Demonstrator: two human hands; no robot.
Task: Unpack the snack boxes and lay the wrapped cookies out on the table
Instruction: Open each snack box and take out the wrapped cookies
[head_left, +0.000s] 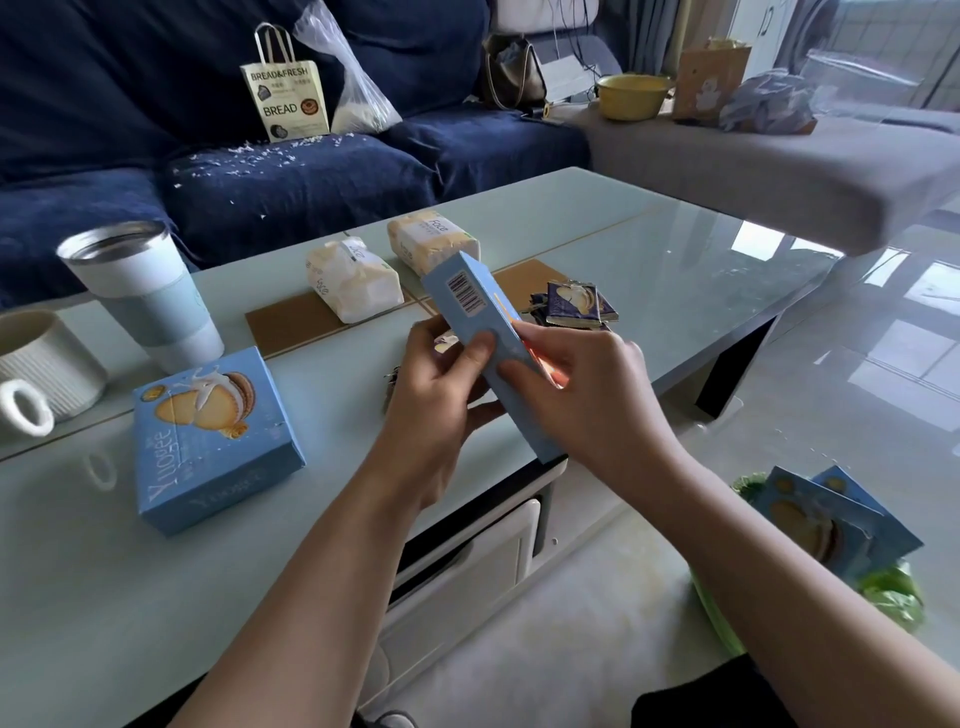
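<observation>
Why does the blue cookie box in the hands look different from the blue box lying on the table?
The held box is tilted on edge in the air, gripped by the left hand and right hand; the box on the table lies flat, untouched. The held box shows its narrow side with a barcode; the table box shows its cookie picture. Both are light blue cardboard.

Two bare forearms, no sleeves, hands (519, 395) without rings or watch — dark trousers at the lower edge

Both hands, left hand (441, 384) and right hand (582, 384), grip a blue snack box (480, 306) above the glass table (649, 249); wrapped cookies (574, 304) lie beyond.
</observation>
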